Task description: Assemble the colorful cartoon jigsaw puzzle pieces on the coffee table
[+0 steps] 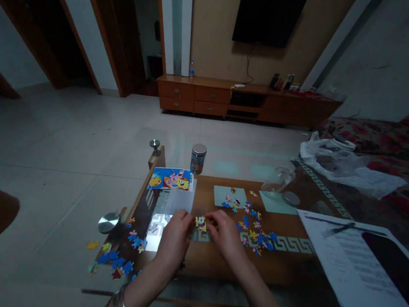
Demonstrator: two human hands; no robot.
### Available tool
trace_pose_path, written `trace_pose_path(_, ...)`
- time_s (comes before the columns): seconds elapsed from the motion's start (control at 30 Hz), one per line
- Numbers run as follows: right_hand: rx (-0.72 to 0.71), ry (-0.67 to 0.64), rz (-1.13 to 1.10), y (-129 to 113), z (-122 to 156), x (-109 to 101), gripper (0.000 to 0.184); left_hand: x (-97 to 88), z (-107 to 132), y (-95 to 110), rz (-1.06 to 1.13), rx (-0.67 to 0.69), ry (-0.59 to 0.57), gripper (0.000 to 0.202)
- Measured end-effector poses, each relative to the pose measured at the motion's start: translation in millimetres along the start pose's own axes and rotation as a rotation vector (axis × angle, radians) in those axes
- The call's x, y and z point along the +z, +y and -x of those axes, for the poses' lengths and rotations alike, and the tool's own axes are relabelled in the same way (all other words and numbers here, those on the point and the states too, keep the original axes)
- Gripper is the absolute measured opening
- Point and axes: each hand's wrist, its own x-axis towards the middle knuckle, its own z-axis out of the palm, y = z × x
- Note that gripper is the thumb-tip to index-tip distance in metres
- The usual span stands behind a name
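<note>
Between my two hands are a few yellow jigsaw puzzle pieces [201, 223], apparently joined, held just above the glass table. My left hand [178, 232] pinches their left side, and my right hand [224, 232] pinches the right side with thumb and fingers. Loose blue, yellow and pink puzzle pieces [261, 240] lie to the right of my right hand. More loose pieces [116, 259], mostly blue, are spread left of my left forearm. Beyond my left hand lies a colourful cartoon picture sheet [172, 179], partly over a white paper.
A printed tin with a metal lid [198, 158] stands at the far edge. On the right are a clear jar [278, 180], a round lid [291, 198], a plastic bag [351, 165], printed papers [340, 257], a pen [339, 229] and a dark phone [396, 266].
</note>
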Motion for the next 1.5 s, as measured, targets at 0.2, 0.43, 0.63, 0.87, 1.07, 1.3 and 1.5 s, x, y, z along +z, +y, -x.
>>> trace_pose_path(0.2,0.003,-0.056,0.078,-7.0,-2.3,0.1,0.036,-5.0,4.9,-0.1,-0.179,0.024,-0.008,0.014)
trace_pose_path(0.43,-0.006,-0.108,0.135,-14.1,-5.9,-0.2,0.027,-0.9,1.9,-0.5,-0.281,0.016,-0.016,0.010)
trace_pose_path(0.63,-0.006,-0.090,0.129,-9.1,-7.2,2.6,0.027,-3.6,3.1,1.5,-0.316,0.024,-0.039,0.009)
trace_pose_path(0.87,-0.049,-0.131,0.050,-1.1,-7.2,0.9,0.035,-1.8,2.1,1.8,-0.314,0.031,-0.047,0.017)
trace_pose_path(1.07,-0.048,-0.140,0.029,1.3,-7.9,2.6,0.034,0.0,-0.8,1.9,-0.278,0.047,-0.060,0.020)
trace_pose_path(1.3,-0.063,-0.130,0.025,0.8,-7.8,3.2,0.033,0.1,-1.8,-0.8,-0.248,0.071,-0.075,0.024)
trace_pose_path(1.5,-0.058,-0.131,0.011,-1.0,-6.9,1.9,0.035,-0.1,-3.1,0.7,-0.268,0.046,-0.067,0.022)
